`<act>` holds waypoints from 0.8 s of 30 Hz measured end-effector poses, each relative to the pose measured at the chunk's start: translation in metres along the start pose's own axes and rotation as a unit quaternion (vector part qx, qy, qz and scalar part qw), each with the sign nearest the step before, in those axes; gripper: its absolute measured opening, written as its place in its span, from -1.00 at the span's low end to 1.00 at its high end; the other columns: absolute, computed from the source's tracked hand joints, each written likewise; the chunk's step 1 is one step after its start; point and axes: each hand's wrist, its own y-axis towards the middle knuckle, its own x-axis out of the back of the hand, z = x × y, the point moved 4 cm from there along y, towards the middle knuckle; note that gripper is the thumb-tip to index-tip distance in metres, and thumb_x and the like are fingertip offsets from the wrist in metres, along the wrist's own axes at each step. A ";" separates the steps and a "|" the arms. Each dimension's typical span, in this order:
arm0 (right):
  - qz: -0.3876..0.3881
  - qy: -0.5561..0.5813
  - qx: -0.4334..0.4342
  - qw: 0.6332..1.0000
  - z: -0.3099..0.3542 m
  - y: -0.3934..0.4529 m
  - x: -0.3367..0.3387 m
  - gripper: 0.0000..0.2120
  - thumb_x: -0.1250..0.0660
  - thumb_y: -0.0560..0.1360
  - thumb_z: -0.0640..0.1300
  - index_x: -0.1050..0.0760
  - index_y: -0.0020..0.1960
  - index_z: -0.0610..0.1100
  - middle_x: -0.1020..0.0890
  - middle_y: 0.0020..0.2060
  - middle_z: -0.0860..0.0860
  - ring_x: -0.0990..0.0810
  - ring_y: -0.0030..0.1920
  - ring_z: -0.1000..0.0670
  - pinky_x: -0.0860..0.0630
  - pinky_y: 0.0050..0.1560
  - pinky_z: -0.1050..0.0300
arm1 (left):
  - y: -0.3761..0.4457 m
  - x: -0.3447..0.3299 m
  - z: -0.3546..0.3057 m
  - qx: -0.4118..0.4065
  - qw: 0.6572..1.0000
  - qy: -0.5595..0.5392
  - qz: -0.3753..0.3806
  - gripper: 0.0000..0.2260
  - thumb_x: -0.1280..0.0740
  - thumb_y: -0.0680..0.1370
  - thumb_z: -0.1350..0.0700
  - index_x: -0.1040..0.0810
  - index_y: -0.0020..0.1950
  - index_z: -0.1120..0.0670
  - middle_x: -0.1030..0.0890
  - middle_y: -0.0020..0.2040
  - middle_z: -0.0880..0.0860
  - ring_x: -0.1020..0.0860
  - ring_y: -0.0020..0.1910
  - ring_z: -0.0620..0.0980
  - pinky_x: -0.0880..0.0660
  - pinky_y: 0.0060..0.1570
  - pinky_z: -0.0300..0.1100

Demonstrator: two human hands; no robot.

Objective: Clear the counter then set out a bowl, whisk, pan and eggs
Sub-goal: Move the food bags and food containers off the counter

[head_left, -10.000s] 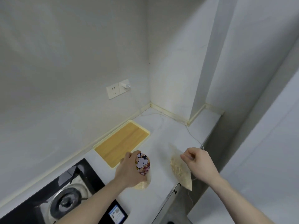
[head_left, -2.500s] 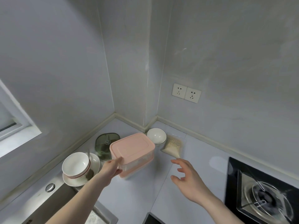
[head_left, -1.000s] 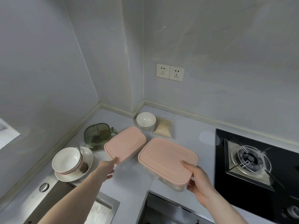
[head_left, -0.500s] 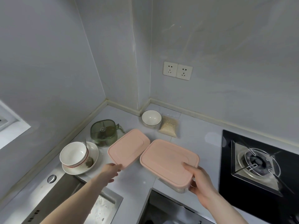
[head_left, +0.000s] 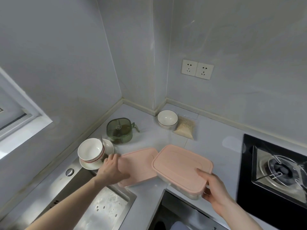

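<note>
Two clear boxes with pink lids sit side by side on the grey counter (head_left: 207,140). My right hand (head_left: 214,188) grips the near right corner of the right pink-lidded box (head_left: 181,165), thumb on the lid. My left hand (head_left: 113,168) lies on the near left part of the left pink-lidded box (head_left: 139,163), fingers spread over its edge. A white bowl with a red rim (head_left: 91,151) stands on a saucer just left of that hand. A second white bowl (head_left: 167,119) is in the back corner.
A green lidded container (head_left: 120,130) stands behind the saucer. A bag of grains (head_left: 185,127) lies beside the corner bowl. The steel sink (head_left: 93,201) is at the near left, the black gas hob (head_left: 275,171) at the right. Two wall sockets (head_left: 197,69) sit above.
My left hand has moved forward onto the left box's lid and its far edge. My right hand keeps its hold on the right box. The camera has shifted slightly.
</note>
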 end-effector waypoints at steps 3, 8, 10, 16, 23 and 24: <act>-0.002 0.000 -0.003 1.000 -0.001 -0.001 0.000 -0.73 -0.44 0.50 -0.09 -0.58 0.18 -0.13 -0.72 -0.01 -0.13 -0.65 -0.02 -0.14 -0.52 -0.25 0.10 | 0.015 -0.002 -0.025 -0.026 0.998 0.003 0.052 0.08 -0.51 0.29 -0.34 -0.05 0.63 0.03 -0.15 0.57 0.05 -0.19 0.53 0.15 -0.21 0.52 0.03; 0.000 0.010 0.004 1.000 0.002 -0.006 0.007 -0.75 -0.44 0.51 -0.11 -0.58 0.17 -0.12 -0.72 0.01 -0.12 -0.65 0.01 -0.15 -0.52 -0.23 0.08 | 0.035 -0.007 -0.023 0.083 0.989 -0.046 0.115 0.25 -0.59 0.13 -0.37 -0.06 0.60 0.12 -0.28 0.51 0.14 -0.33 0.48 0.13 -0.34 0.44 -0.04; -0.007 0.016 0.006 1.000 0.001 -0.007 0.014 -0.73 -0.45 0.50 -0.11 -0.58 0.18 -0.10 -0.72 0.01 -0.11 -0.64 0.04 -0.15 -0.53 -0.20 0.07 | 0.036 -0.008 -0.023 0.099 0.987 -0.061 0.107 0.27 -0.63 0.06 -0.35 -0.11 0.56 0.17 -0.34 0.45 0.13 -0.40 0.42 0.13 -0.41 0.38 -0.06; -0.029 0.034 0.004 0.999 -0.007 -0.006 0.027 -0.71 -0.46 0.48 -0.09 -0.60 0.18 -0.11 -0.74 -0.03 -0.08 -0.66 0.03 -0.15 -0.55 -0.16 0.06 | 0.026 -0.010 -0.031 0.071 0.993 -0.071 0.063 0.06 -0.70 0.05 -0.25 -0.24 0.33 0.15 -0.39 0.25 0.07 -0.45 0.25 0.06 -0.40 0.08 -0.17; -0.027 0.048 -0.010 0.998 -0.016 -0.007 0.025 -0.67 -0.47 0.48 -0.09 -0.59 0.22 -0.12 -0.74 0.01 -0.09 -0.66 0.09 -0.17 -0.58 -0.14 0.04 | 0.016 -0.003 -0.032 0.058 0.992 -0.043 0.107 -0.09 -0.66 0.06 -0.31 -0.40 0.24 0.07 -0.51 0.09 0.00 -0.51 0.03 0.03 -0.43 -0.11 -0.15; -0.025 0.050 -0.009 0.998 -0.016 -0.007 0.025 -0.68 -0.46 0.48 -0.09 -0.59 0.21 -0.12 -0.74 0.00 -0.09 -0.66 0.09 -0.17 -0.58 -0.15 0.04 | 0.013 -0.005 -0.031 0.059 0.990 -0.048 0.115 -0.10 -0.66 0.06 -0.31 -0.41 0.23 0.07 -0.52 0.11 0.00 -0.51 0.03 0.02 -0.43 -0.11 -0.16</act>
